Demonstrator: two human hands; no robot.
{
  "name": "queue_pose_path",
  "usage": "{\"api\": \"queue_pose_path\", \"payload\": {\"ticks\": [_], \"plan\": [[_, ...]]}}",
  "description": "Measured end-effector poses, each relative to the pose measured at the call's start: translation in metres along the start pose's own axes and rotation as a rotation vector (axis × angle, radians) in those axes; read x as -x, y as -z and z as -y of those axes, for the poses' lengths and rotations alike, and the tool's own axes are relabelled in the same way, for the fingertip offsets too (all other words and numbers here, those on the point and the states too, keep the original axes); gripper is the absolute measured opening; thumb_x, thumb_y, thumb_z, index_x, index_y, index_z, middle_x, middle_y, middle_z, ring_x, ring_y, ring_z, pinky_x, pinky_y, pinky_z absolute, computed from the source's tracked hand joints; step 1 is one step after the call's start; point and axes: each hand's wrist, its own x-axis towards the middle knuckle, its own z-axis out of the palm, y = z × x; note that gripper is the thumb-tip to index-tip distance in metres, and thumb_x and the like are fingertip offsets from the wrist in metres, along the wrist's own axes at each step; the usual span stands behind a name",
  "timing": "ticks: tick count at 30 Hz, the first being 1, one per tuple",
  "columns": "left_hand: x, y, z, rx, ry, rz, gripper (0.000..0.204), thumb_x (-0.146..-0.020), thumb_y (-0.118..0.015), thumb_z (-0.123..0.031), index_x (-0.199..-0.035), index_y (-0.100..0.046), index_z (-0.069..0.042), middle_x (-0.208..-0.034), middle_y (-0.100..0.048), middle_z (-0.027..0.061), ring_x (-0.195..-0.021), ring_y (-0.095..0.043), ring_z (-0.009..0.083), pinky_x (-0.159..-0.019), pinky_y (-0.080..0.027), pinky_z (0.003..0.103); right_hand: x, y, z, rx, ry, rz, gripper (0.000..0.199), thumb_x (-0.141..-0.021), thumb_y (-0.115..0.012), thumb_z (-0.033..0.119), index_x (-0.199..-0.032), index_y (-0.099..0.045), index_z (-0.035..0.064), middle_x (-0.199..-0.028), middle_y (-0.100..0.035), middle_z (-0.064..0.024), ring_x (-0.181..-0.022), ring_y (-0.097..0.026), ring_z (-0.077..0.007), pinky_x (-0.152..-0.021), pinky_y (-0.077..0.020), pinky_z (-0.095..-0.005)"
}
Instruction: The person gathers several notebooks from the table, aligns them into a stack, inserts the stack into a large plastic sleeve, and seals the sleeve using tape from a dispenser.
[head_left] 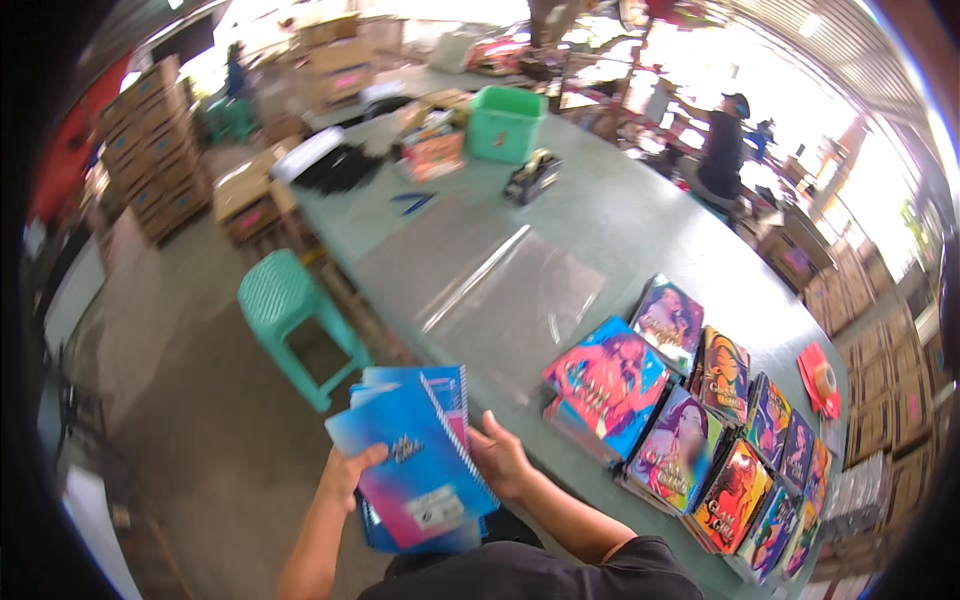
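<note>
Several blue and pink spiral-bound notebooks [410,470] are fanned in front of my body, just off the table's near edge. My left hand [352,470] grips their left side, thumb on the top cover and fingers hidden underneath. On the other side, my right hand [500,455] lies beside the spiral edge with its fingers apart; whether the fingertips touch the notebooks behind is hard to make out. Stacks of notebooks with bright illustrated covers [607,385] stand on the table to my right. Clear plastic sleeves [510,290] lie flat on the tabletop ahead of me.
The grey-green table [620,220] carries a green bin [505,125], a tape dispenser [533,177], blue scissors [412,203] and a tape roll on red material [822,380]. A green stool [290,310] stands left. Cartons [150,150] are piled around; a person [722,150] works far right.
</note>
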Motion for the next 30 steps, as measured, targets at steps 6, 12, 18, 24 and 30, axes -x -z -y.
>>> {"api": "queue_pose_path", "payload": {"ticks": [6,12,18,24,30], "plan": [[-0.166,-0.04,-0.109,-0.295,-0.508,0.078,0.097,-0.055,-0.087,-0.013,-0.133,-0.03,0.0,-0.12,-0.051,0.0146,-0.11,-0.053,0.0243,-0.092,-0.046,0.037,-0.093,-0.033,0.112,0.442,0.706,-0.416,0.072,-0.077,-0.073,0.042,-0.127,-0.041,0.0004,-0.112,-0.057,-0.0119,-0.103,-0.056,-0.019,-0.09,-0.0455,-0.0323],[-0.299,-0.055,-0.164,-0.034,-0.544,0.457,0.115,-0.046,-0.091,-0.04,-0.136,-0.028,-0.005,-0.124,-0.047,0.0079,-0.114,-0.048,0.0204,-0.096,-0.041,0.036,-0.123,-0.024,0.198,0.7,1.264,-0.435,0.096,-0.065,-0.081,0.044,-0.134,-0.032,-0.0003,-0.129,-0.046,-0.0159,-0.119,-0.045,-0.0248,-0.1,-0.0354,-0.0353],[-0.399,-0.044,-0.127,-0.275,-0.517,0.481,0.102,-0.052,-0.086,-0.05,-0.128,-0.037,-0.005,-0.116,-0.049,0.007,-0.105,-0.05,0.0172,-0.09,-0.043,0.032,-0.188,0.046,0.201,0.679,1.282,-0.658,0.087,-0.059,-0.087,0.031,-0.125,-0.04,-0.0003,-0.111,-0.057,-0.0102,-0.105,-0.055,-0.0184,-0.091,-0.0444,-0.032],[-0.436,-0.07,-0.163,-0.313,-0.558,0.724,0.095,-0.056,-0.088,-0.041,-0.127,-0.036,-0.003,-0.111,-0.05,0.0071,-0.103,-0.05,0.0157,-0.088,-0.043,0.03,-0.186,0.023,0.224,0.645,1.371,-0.857,0.095,-0.057,-0.087,0.04,-0.127,-0.038,-0.0014,-0.114,-0.056,-0.011,-0.103,-0.056,-0.0183,-0.09,-0.0451,-0.0325],[-0.464,-0.074,-0.15,-0.403,-0.516,0.757,0.101,-0.05,-0.091,-0.028,-0.128,-0.031,-0.004,-0.108,-0.047,0.0074,-0.104,-0.048,0.0181,-0.088,-0.042,0.032,-0.207,0.03,0.222,0.56,1.376,-1.009,0.096,-0.054,-0.088,0.042,-0.124,-0.038,-0.0016,-0.113,-0.053,-0.0134,-0.106,-0.053,-0.022,-0.092,-0.0425,-0.0364]]}}
